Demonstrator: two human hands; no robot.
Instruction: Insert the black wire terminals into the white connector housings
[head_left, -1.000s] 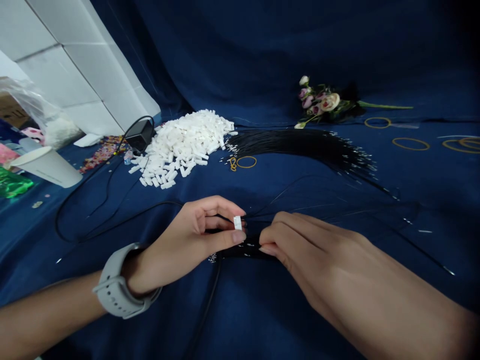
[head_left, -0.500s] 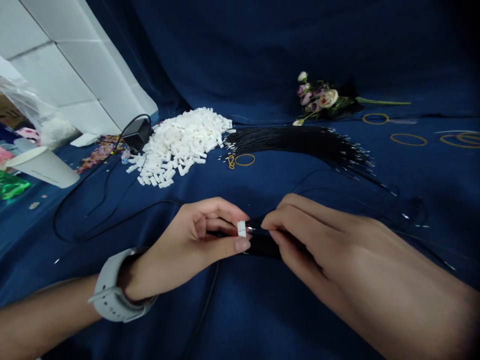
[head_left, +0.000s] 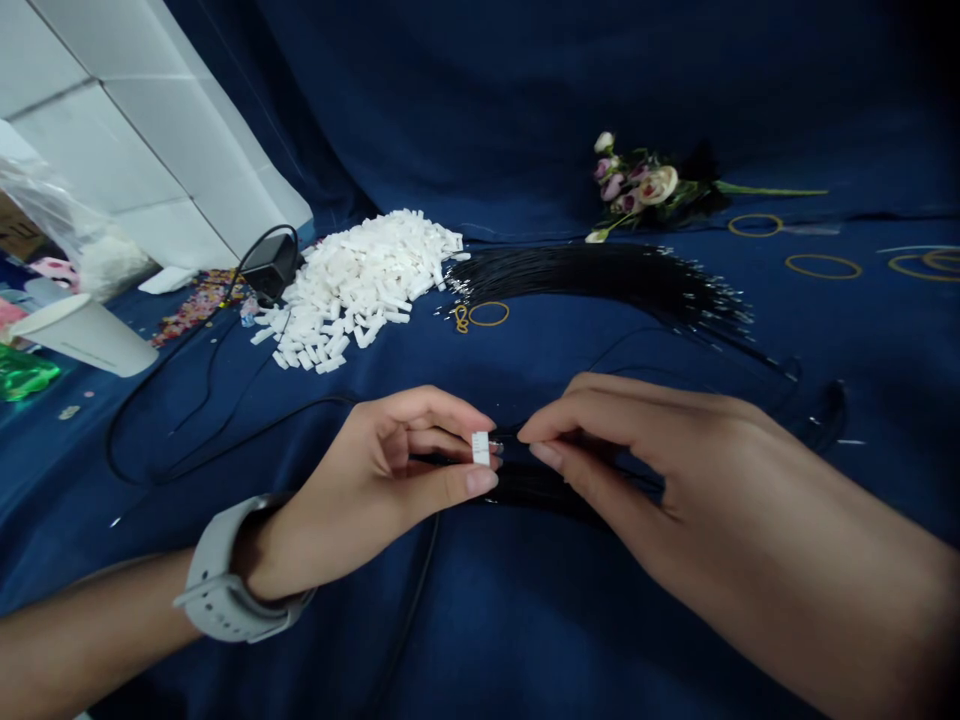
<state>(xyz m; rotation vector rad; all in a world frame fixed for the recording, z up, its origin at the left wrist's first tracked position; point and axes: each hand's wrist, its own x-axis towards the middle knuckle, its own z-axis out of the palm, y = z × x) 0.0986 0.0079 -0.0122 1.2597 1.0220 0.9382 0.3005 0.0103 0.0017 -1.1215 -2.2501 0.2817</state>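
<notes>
Between the thumb and forefinger of my left hand [head_left: 405, 460] sits a small white connector housing [head_left: 481, 448]. My right hand [head_left: 630, 450] pinches a thin black wire [head_left: 508, 437] just to its right, and the wire's metal tip is close to the housing; I cannot tell whether it is inside. Under both hands lies a bundle of black wires [head_left: 540, 490], partly hidden by my fingers. Farther back, a second black wire bundle [head_left: 592, 275] with shiny metal ends stretches beside a heap of white connector housings [head_left: 375, 280].
Rubber bands [head_left: 488, 314] lie by the heap, with more rubber bands [head_left: 823, 266] at right. Artificial flowers [head_left: 645, 190] rest at the back. On the left are a paper cup [head_left: 90, 335], a black box with a cable [head_left: 270, 268] and colourful beads [head_left: 199, 310] on blue cloth.
My right fingertips have moved slightly left and up, with the fingers a little more arched. The left hand with the housing has shifted only slightly.
</notes>
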